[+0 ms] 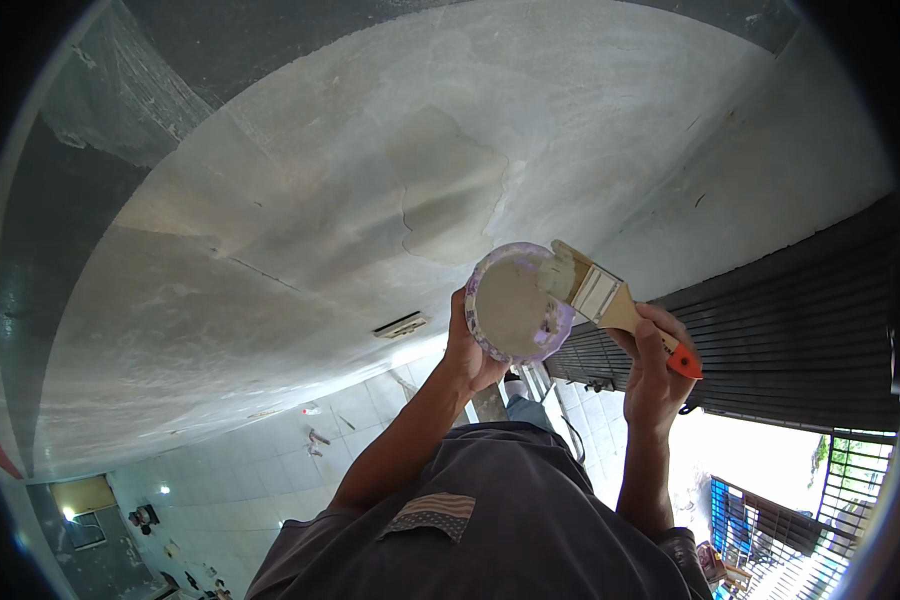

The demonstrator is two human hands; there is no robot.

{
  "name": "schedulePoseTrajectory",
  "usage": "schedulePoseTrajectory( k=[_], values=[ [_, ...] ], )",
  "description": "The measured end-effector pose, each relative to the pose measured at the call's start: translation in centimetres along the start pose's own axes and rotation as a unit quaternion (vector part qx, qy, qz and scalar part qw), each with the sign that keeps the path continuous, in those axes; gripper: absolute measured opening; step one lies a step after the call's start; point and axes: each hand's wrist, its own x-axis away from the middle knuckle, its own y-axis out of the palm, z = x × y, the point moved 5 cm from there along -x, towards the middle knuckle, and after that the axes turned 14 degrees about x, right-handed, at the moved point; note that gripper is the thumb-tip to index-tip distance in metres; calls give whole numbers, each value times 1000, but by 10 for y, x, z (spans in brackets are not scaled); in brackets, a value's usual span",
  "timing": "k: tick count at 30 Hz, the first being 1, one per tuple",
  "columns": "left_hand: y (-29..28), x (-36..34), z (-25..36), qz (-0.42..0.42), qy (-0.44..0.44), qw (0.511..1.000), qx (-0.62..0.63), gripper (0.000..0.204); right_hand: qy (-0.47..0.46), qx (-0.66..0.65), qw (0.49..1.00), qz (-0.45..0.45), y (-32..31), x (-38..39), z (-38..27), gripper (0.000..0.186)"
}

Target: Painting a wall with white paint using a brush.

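Note:
My left hand (464, 345) is wrapped round the side of a round tub (568, 325) with a purplish, smeared rim. Inside it lies a greyish-beige paint-like mix (510, 305). A flat paintbrush (620, 312) with a wooden handle and red-orange tip is gripped in my right hand (654, 365). Its bristles, coated with the same pale mix, rest at the tub's right rim. Both hands are held up in front of a large pale grey wall (320, 180). A patch with an uneven outline (450, 190) shows on that wall beyond the tub.
A slotted wall fitting (401, 325) sits left of the tub. Dark ribbed shutter panels (770, 310) run along the right. White floor tiles (270, 455) with scattered small items spread below left. Metal grilles (855, 480) stand by a bright opening at lower right.

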Motion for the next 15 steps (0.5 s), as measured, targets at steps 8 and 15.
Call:
schedulePoseTrajectory(
  k=[8,15],
  values=[
    [-9,-1,5,43,42,998,-8,77,116,11,993,-11,10,12,-1,17],
    [3,6,11,-41,73,996,-19,79,-29,122,991,-38,19,9,-14,12]
  ],
)
